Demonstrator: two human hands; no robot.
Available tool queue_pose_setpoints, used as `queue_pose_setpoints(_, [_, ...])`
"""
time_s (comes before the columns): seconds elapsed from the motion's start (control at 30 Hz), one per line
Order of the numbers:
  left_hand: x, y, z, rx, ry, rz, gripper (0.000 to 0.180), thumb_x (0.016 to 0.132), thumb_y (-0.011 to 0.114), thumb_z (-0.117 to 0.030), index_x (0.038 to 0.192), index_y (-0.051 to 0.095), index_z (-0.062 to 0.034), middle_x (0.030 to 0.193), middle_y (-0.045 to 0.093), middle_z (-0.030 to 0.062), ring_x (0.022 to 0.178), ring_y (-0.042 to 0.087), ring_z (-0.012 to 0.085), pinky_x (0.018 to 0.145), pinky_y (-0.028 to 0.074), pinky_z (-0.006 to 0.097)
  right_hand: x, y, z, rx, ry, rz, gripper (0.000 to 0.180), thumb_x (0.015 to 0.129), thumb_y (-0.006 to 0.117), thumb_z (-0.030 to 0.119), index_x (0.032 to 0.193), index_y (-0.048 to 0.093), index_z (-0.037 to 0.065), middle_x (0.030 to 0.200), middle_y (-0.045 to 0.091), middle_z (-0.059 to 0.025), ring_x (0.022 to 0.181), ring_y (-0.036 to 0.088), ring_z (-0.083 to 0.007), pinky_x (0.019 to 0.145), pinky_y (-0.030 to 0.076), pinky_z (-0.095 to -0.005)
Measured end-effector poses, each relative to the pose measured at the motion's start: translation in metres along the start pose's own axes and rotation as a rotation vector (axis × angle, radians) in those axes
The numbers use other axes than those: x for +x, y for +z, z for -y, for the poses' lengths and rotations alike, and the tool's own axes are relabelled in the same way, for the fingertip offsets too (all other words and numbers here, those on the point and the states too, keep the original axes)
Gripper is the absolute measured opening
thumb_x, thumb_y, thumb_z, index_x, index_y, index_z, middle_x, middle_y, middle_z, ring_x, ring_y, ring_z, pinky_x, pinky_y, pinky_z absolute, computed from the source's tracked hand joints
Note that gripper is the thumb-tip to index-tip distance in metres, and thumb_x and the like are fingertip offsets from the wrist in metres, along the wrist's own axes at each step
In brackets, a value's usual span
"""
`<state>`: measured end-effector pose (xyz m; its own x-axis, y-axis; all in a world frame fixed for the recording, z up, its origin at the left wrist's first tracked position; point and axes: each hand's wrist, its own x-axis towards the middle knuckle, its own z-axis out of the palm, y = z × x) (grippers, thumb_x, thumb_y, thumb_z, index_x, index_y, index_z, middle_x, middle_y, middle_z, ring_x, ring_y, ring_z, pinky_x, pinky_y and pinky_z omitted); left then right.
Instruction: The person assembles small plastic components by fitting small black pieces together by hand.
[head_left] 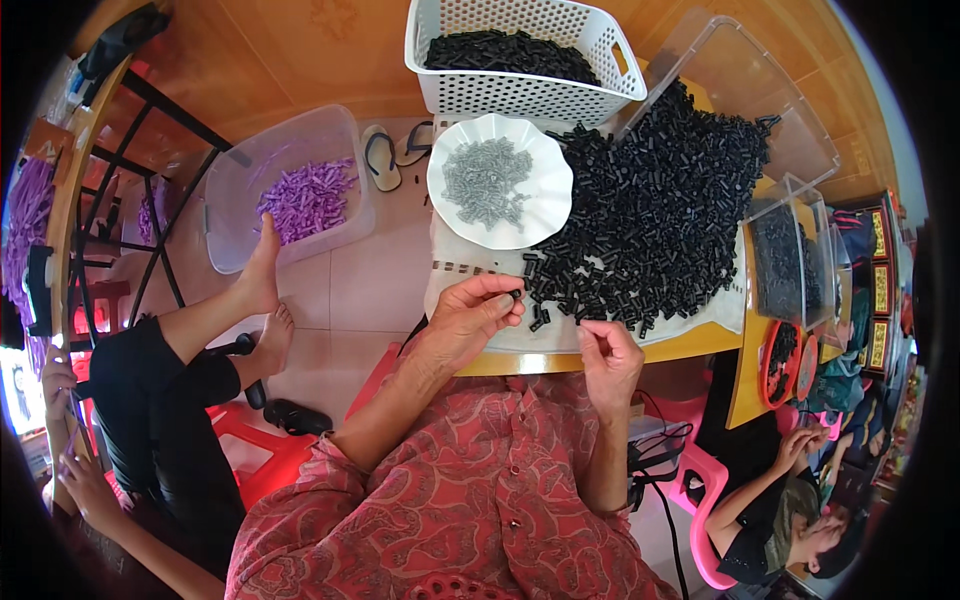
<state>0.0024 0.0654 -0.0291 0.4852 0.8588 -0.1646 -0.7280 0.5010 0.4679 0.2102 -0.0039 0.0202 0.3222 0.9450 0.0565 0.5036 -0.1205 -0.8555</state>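
**Black plastic tubes being picked one at a time**

Black tubes are lying in a big heap (650,220) across the far right of the surface (700,345). The left hand (465,320) is pinching one small black tube (516,294) at its fingertips, at the heap's near edge. The right hand (608,362) is curling its fingers near the surface's front edge; whether it is grasping anything, I cannot tell. Grey pins are sitting in the white dish (550,170) just beyond. Keeping the pinch light and the tube end clear should be helping alignment.
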Motion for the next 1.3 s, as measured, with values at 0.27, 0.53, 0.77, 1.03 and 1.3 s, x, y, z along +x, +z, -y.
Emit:
queue_pose_setpoints(0.27, [-0.001, -0.001, 0.001, 0.035, -0.005, -0.009, 0.023, 0.094, 0.059, -0.001, 0.116, 0.064, -0.0005, 0.107, 0.065, 0.0103, 0.092, 0.064, 0.0169, 0.081, 0.053, 0.031, -0.001, 0.009, 0.01, -0.149, -0.119, -0.035, 0.01, 0.082, 0.072, 0.001, 0.091, 0.069, 0.002, 0.081, 0.062, -0.0083, 0.06, 0.058, -0.0154, 0.053, 0.045, -0.028])
queue_pose_setpoints(0.53, [0.0, 0.002, -0.002, 0.061, -0.017, -0.008, 0.022, 0.094, 0.057, 0.0, 0.115, 0.064, -0.0004, 0.11, 0.066, 0.0133, 0.09, 0.065, 0.0187, 0.077, 0.055, 0.032, 0.011, 0.018, 0.012, -0.216, -0.185, -0.085, 0.013, 0.083, 0.07, -0.001, 0.095, 0.069, 0.003, 0.082, 0.061, -0.0094, 0.061, 0.059, -0.0181, 0.052, 0.047, -0.0302])
queue_pose_setpoints(0.77, [0.0, 0.0, 0.0, 0.09, -0.006, 0.002, 0.023, 0.093, 0.057, 0.003, 0.115, 0.064, 0.0002, 0.108, 0.066, 0.0131, 0.09, 0.065, 0.0188, 0.077, 0.056, 0.032, 0.017, 0.019, 0.009, -0.323, -0.224, -0.098, 0.016, 0.081, 0.07, 0.0, 0.097, 0.07, 0.004, 0.083, 0.059, -0.0104, 0.06, 0.06, -0.0214, 0.053, 0.047, -0.0321])
queue_pose_setpoints(1.03, [0.001, 0.0, 0.0, 0.091, -0.013, -0.029, 0.024, 0.092, 0.058, 0.004, 0.115, 0.063, 0.0007, 0.107, 0.066, 0.0125, 0.089, 0.065, 0.019, 0.077, 0.055, 0.032, 0.02, 0.017, 0.006, -0.238, -0.147, -0.047, 0.014, 0.081, 0.071, -0.001, 0.094, 0.068, 0.004, 0.082, 0.058, -0.0086, 0.061, 0.057, -0.0175, 0.053, 0.045, -0.0292])
queue_pose_setpoints(1.3, [0.001, -0.001, 0.0, 0.079, -0.001, 0.0, 0.024, 0.092, 0.058, 0.004, 0.116, 0.063, 0.0, 0.107, 0.066, 0.0126, 0.089, 0.065, 0.019, 0.077, 0.055, 0.032, 0.016, 0.007, 0.015, 0.21, 0.033, 0.032, 0.008, 0.088, 0.066, -0.002, 0.095, 0.064, -0.001, 0.086, 0.056, 0.0, 0.07, 0.05, -0.0055, 0.062, 0.041, -0.0203])
